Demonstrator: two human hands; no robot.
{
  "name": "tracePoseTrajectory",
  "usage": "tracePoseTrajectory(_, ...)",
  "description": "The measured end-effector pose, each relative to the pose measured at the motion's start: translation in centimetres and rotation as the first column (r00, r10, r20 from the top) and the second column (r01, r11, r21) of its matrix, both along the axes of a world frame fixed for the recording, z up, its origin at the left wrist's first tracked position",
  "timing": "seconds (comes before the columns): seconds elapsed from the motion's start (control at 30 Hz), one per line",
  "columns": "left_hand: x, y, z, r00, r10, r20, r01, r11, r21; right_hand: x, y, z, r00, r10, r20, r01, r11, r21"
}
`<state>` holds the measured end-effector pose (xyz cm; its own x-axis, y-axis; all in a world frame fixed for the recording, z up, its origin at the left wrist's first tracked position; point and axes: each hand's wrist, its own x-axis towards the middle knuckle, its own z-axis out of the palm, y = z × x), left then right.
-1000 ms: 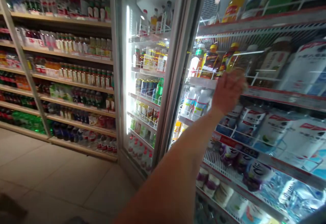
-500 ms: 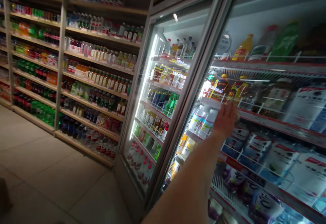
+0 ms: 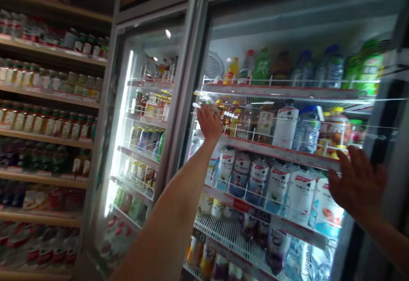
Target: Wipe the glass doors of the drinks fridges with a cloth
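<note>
With its fingers lying nearly straight and close together, my left hand [image 3: 209, 122] is reaching up to the clear glass door [image 3: 243, 30] of a lit drinks cooler. A blurred pale scrap [image 3: 217, 110] is showing beside those fingers; I cannot tell whether they are gripping it. I am holding my right hand [image 3: 359, 183] up on the right, fingers spreading apart before the same door; whether it is touching the glass, I cannot tell. Behind the glass, yellow-capped dark bottles [image 3: 235, 114] are standing just right of my left hand, and white-labelled clear plastic bottles [image 3: 258, 176] are filling the shelf below. Farther left, pale wooden shelves [image 3: 47, 95] are bearing rows of bottles.
</note>
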<state>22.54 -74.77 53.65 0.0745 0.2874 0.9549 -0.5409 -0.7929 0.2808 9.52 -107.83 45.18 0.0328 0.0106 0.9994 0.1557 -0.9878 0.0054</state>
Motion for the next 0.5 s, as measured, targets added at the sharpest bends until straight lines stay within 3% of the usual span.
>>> tracePoseTrajectory(0.07,-0.7,-2.7,1.1,1.0,0.003,0.013,-0.002,0.998,-0.057,0.3,-0.3,-0.2,0.999,-0.037,0.036,0.036,0.999,0.027)
tracePoseTrajectory(0.13,-2.3,-7.4,0.6,0.998,-0.024,0.052,0.02,0.996,0.081,1.1,-1.0,-0.4,0.997,-0.053,0.056,0.052,0.998,0.02)
tracePoseTrajectory(0.17,-3.1,-10.0,0.1,0.993,-0.066,0.094,0.036,0.956,0.291,1.5,-1.5,-0.5,0.995,-0.06,0.078,0.061,0.998,0.0)
tracePoseTrajectory(0.2,-3.9,-12.1,-0.5,0.985,-0.107,0.134,0.032,0.882,0.47,2.0,-2.1,-0.6,0.992,-0.07,0.105,0.074,0.997,-0.031)
tracePoseTrajectory(0.27,-4.9,-14.3,-1.3,0.972,-0.151,0.178,-0.005,0.751,0.66,2.8,-3.0,-0.5,0.981,-0.097,0.169,0.115,0.988,-0.1)
tracePoseTrajectory(0.3,-5.0,-14.1,-1.2,0.971,-0.149,0.188,-0.019,0.732,0.681,3.0,-3.4,-0.3,0.974,-0.113,0.196,0.141,0.981,-0.132)
tracePoseTrajectory(0.33,-4.9,-13.1,-0.8,0.973,-0.134,0.189,-0.026,0.747,0.664,3.1,-3.5,0.0,0.969,-0.129,0.211,0.164,0.974,-0.158)
tracePoseTrajectory(0.43,-3.8,-8.6,1.6,0.985,-0.049,0.163,-0.031,0.892,0.452,2.9,-3.0,1.5,0.969,-0.165,0.185,0.199,0.963,-0.181)
tracePoseTrajectory(0.5,-3.2,-7.7,2.8,0.992,0.038,0.121,-0.07,0.96,0.27,2.7,-2.4,2.7,0.971,-0.177,0.163,0.201,0.969,-0.141)
